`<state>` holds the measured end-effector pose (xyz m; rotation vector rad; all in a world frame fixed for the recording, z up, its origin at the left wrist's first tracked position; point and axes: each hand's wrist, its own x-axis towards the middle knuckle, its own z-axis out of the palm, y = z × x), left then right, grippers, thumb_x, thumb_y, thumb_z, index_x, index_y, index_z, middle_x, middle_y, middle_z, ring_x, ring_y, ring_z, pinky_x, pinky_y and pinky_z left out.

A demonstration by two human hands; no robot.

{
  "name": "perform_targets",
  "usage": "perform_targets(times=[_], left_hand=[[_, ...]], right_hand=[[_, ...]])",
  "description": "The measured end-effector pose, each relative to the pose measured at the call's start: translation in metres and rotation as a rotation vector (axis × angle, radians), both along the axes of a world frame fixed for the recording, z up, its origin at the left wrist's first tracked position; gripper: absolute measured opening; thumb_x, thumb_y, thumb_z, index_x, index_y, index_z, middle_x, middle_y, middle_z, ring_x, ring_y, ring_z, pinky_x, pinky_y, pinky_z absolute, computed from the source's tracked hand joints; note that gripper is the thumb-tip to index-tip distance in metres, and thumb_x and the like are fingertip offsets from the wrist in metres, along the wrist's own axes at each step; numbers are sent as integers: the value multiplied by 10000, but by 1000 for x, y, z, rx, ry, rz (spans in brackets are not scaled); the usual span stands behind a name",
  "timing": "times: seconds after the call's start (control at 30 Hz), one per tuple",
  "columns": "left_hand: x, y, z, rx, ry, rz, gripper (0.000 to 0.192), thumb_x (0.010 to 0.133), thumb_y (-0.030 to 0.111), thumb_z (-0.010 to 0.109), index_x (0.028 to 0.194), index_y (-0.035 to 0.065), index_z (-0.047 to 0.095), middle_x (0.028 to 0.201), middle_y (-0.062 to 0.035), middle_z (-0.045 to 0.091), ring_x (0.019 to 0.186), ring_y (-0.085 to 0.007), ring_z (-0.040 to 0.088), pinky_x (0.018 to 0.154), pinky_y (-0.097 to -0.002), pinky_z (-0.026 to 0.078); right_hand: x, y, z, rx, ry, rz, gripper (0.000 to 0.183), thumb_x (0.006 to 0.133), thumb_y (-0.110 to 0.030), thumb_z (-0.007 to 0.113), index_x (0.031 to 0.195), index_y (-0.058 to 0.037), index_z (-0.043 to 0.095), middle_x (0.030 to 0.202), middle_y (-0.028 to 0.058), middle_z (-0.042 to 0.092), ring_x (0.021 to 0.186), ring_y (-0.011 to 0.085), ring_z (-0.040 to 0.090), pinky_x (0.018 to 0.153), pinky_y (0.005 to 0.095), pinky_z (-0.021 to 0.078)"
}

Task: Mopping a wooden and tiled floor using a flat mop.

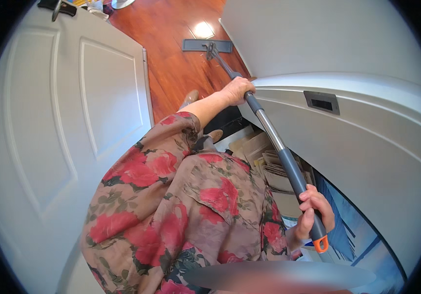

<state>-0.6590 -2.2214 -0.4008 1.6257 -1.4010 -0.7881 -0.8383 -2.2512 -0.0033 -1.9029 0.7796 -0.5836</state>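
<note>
A flat mop (pixel 269 128) with a grey and metal handle runs from the upper middle down to the right. Its rectangular grey head (pixel 194 45) lies flat on the reddish wood floor (pixel 170 70), near the base of the white wall. My left hand (pixel 238 90) is closed around the grey lower part of the handle. Near the handle's top end, my right hand (pixel 317 211) wraps the thick grey grip, just above an orange hanging loop (pixel 321 244). Small bits of debris lie on the floor beside the mop head.
A white panelled door (pixel 111 95) with a dark handle stands at the left. On the right is a white door edge with a metal strike plate (pixel 321 102). Folded cardboard (pixel 276 169) and a blue picture panel (pixel 361 235) are beside me. My shoes (pixel 191 96) are on the floor.
</note>
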Motion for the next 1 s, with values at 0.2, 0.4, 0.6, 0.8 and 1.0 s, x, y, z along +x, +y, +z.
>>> perform_targets(times=[0.2,0.4,0.6,0.8,1.0], left_hand=[[-41,-2,44,6,89,-164,223,568,62,674,783,122,674,741,-100,651,769,-304,640,718,-418,506],[-28,-22,100,61,67,-324,204,574,47,633,766,112,655,739,-96,631,789,-304,622,717,-411,475],[18,-74,92,-255,-132,108,185,643,87,680,827,97,667,783,-113,637,800,-318,619,744,-417,483],[50,-115,34,-150,12,296,174,684,84,690,856,85,660,839,-123,649,864,-331,622,774,-417,495],[62,-108,46,-100,45,219,179,671,147,716,820,94,633,839,-120,633,871,-315,611,756,-390,493]], right_hand=[[-24,-15,47,-8,-34,-141,265,816,-122,539,1009,52,592,679,92,554,734,231,594,821,467,462],[-47,-33,77,-76,-165,-187,297,834,-183,519,1054,7,581,706,75,556,730,216,561,845,453,426],[7,-32,52,-150,-212,-507,329,898,-235,476,1082,27,556,779,109,560,842,281,593,932,503,443],[93,-38,11,-282,-64,-328,352,865,-285,556,1015,33,558,801,155,580,832,306,618,873,507,487],[88,-63,19,-261,-224,16,238,820,-164,481,942,34,532,771,151,556,800,308,612,810,527,508]])
